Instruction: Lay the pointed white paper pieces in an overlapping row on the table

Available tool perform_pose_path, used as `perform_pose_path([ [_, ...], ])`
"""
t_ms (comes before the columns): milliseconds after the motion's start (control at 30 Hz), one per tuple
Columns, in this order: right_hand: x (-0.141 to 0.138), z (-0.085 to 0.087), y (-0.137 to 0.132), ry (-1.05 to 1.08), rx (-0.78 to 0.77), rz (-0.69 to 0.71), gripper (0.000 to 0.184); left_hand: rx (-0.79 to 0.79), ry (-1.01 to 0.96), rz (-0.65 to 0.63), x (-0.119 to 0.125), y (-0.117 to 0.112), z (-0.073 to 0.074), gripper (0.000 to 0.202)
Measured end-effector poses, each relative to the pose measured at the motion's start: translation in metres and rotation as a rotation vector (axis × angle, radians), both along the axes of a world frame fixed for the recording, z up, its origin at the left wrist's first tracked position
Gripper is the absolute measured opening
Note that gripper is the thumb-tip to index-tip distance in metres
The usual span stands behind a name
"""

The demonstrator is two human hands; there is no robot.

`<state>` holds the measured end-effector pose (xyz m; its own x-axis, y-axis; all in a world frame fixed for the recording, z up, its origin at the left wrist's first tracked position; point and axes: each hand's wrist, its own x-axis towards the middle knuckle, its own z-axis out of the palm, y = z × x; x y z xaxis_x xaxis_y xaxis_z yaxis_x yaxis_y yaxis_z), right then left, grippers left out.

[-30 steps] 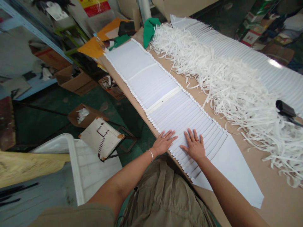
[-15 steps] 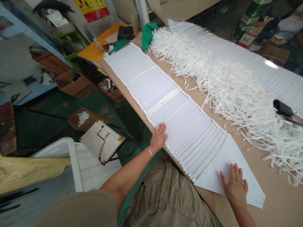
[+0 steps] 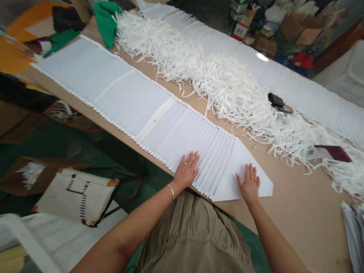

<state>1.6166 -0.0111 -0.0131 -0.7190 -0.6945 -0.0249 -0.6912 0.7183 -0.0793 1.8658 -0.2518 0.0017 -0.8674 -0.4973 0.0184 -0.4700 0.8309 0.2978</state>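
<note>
A long run of overlapping white paper sheets (image 3: 159,121) lies along the near edge of the brown table (image 3: 295,204). My left hand (image 3: 187,170) rests flat and open on the overlapped sheets near the table edge, a bracelet on its wrist. My right hand (image 3: 249,184) lies flat and open on the last, uncovered sheet (image 3: 247,159) at the right end of the run. Neither hand holds anything.
A big heap of white paper strips (image 3: 227,87) fills the table's middle, with a black tool (image 3: 275,100) and a dark red booklet (image 3: 332,152) on it. A second run of sheets (image 3: 284,83) lies beyond. Green cloth (image 3: 105,19) sits far left. A folding stool (image 3: 76,195) stands on the floor.
My view swung right. The right hand went from the overlapped sheets to the bare end sheet; the left hand slid along the near edge. Both stay flat.
</note>
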Motion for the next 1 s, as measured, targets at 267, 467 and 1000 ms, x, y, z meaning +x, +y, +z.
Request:
perform_pose_path([
  [267,0.01,0.004,0.016,-0.021,0.037,0.195,0.074,-0.007,-0.033,-0.316,-0.054,0.051,-0.006,0.059],
  [467,0.022,0.016,-0.032,-0.084,0.007,0.351,0.076,-0.042,-0.032,-0.282,-0.067,0.051,-0.013,0.057],
  [1000,0.011,0.012,-0.055,-0.187,0.042,0.392,0.083,-0.01,-0.054,-0.274,-0.069,0.045,-0.017,0.057],
])
